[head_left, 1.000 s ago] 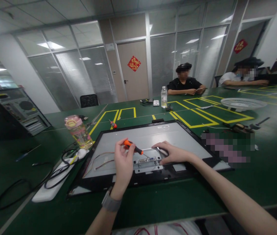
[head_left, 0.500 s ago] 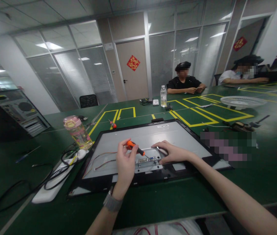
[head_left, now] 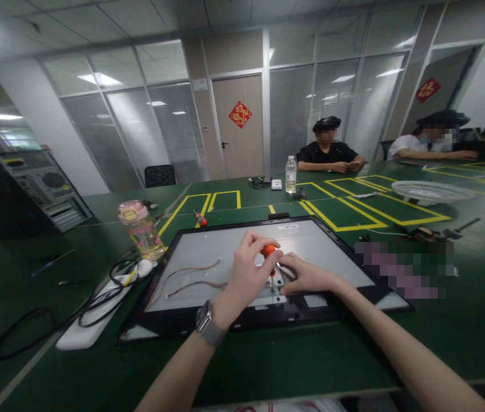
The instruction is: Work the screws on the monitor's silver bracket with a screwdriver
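My left hand (head_left: 253, 266) grips an orange-handled screwdriver (head_left: 270, 250) from above, holding it almost upright. Its shaft runs down to a metal bracket (head_left: 283, 298) with connector ports, and the tip is hard to make out. At the bracket's right end, my right hand (head_left: 306, 274) pinches it between thumb and fingers. Both hands are over a flat display panel (head_left: 208, 246) with a grey metal back and black frame, lying on the table. Thin wires (head_left: 191, 283) with small plugs lie loose on the panel's left side. My left hand hides most of the ports.
On the left are a drink bottle (head_left: 142, 232), a white power strip (head_left: 90, 320) with black cables, and an opened computer tower (head_left: 32, 194). Beyond the panel lie a red screwdriver (head_left: 201, 220) and a water bottle (head_left: 290, 174). A white fan grille (head_left: 431, 191) lies right; two people sit beyond.
My left hand has moved right with the screwdriver, which has turned from slanted to nearly upright over the bracket's right end. My right hand stays at the bracket. The view has shifted slightly.
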{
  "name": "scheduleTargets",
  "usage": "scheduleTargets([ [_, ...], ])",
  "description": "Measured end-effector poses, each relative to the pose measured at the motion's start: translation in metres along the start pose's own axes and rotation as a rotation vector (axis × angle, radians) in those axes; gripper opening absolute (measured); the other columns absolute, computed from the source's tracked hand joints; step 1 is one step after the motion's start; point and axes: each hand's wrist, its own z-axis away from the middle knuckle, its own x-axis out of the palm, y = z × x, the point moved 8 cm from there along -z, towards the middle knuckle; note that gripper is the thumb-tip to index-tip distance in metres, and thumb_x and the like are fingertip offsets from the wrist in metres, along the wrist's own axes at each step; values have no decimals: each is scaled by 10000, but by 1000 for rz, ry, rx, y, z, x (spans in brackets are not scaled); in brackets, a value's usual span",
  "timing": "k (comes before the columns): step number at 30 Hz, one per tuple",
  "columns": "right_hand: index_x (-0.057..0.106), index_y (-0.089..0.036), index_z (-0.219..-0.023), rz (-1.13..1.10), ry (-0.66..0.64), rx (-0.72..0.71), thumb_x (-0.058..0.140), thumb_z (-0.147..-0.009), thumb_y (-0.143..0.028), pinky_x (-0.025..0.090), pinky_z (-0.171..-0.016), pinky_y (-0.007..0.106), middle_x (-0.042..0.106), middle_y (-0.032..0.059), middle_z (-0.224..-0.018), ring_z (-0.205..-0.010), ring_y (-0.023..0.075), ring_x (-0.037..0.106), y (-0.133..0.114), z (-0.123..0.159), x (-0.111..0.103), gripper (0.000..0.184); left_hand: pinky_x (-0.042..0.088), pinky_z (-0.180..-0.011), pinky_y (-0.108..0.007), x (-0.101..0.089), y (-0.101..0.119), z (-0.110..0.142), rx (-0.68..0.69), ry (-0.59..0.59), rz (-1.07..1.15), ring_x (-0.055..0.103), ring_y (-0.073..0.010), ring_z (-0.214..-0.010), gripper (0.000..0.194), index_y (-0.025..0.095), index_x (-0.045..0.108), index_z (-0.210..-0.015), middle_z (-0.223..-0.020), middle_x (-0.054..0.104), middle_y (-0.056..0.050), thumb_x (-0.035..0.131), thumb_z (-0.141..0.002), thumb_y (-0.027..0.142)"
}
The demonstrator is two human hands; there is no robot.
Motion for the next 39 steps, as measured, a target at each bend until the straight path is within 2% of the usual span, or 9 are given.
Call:
scheduleTargets([
  [5, 492, -243, -1331, -10, -6, 22, 771, -681, -388, 343, -1086, 433, 500, 73, -1215, -1188, 285, 451, 1, 2, -1, 722, 505, -820, -318, 2, -17, 3, -138, -49, 266, 624, -183, -894, 226, 197, 645, -1067, -950, 623, -66, 467, -929, 201],
  [8, 490, -268, -1332, -4, -8, 27, 769, -682, -386, 345, -1080, 447, 505, 67, -1226, -1186, 291, 452, 1, 2, -1, 717, 506, -834, -331, -1, -26, 9, -192, -11, 389, 635, -191, -906, 224, 192, 659, -1028, -931, 651, -67, 457, -933, 210],
  [13, 472, -254, -1350, -4, -20, 32, 755, -688, -401, 330, -1089, 458, 497, 78, -1269, -1203, 298, 441, -2, 2, -1, 735, 493, -773, -298, -17, -31, 13, -124, 169, 242, 596, -168, -825, 98, 206, 715, -863, -860, 593, -35, 625, -852, 240],
  [18, 475, -236, -1353, 2, -25, 55, 750, -695, -405, 322, -1096, 448, 501, 86, -1266, -1212, 298, 437, -4, 3, -1, 733, 485, -856, -320, -13, -35, 15, -164, 72, 329, 624, -184, -930, 250, 191, 677, -1092, -966, 665, -64, 482, -937, 218],
  [22, 471, -251, -1355, 3, -24, 48, 747, -698, -403, 324, -1092, 448, 498, 79, -1261, -1204, 296, 444, -4, 3, -2, 728, 483, -895, -335, -11, -38, 18, -186, 64, 397, 628, -194, -1003, 303, 210, 629, -1201, -1079, 661, -71, 448, -958, 235],
  [24, 472, -252, -1351, 2, -23, 49, 748, -695, -390, 325, -1090, 447, 497, 78, -1258, -1203, 296, 443, -4, 3, -2, 725, 493, -860, -327, -10, -37, 19, -168, 73, 372, 632, -188, -957, 284, 218, 639, -1186, -1048, 653, -65, 497, -942, 241],
  [28, 465, -252, -1350, -2, -29, 61, 743, -703, -394, 346, -1073, 440, 491, 79, -1249, -1187, 290, 454, -3, 4, -1, 719, 479, -793, -302, -16, -31, 19, -102, 144, 169, 582, -160, -807, 182, 226, 710, -1014, -852, 585, -10, 669, -837, 240],
  [33, 474, -258, -1347, 3, -28, 46, 743, -708, -412, 335, -1081, 441, 494, 75, -1253, -1196, 292, 445, -4, 4, -1, 710, 458, -850, -317, -13, -26, 21, -96, 113, 167, 581, -174, -928, 316, 225, 629, -1199, -1008, 598, -53, 407, -975, 201],
  [39, 472, -250, -1345, -8, -21, 42, 758, -691, -388, 323, -1092, 441, 494, 78, -1263, -1206, 290, 441, -3, 3, -1, 728, 457, -784, -276, -17, -27, 21, -95, 158, 114, 571, -155, -828, 221, 232, 693, -1075, -875, 552, -18, 581, -889, 192],
])
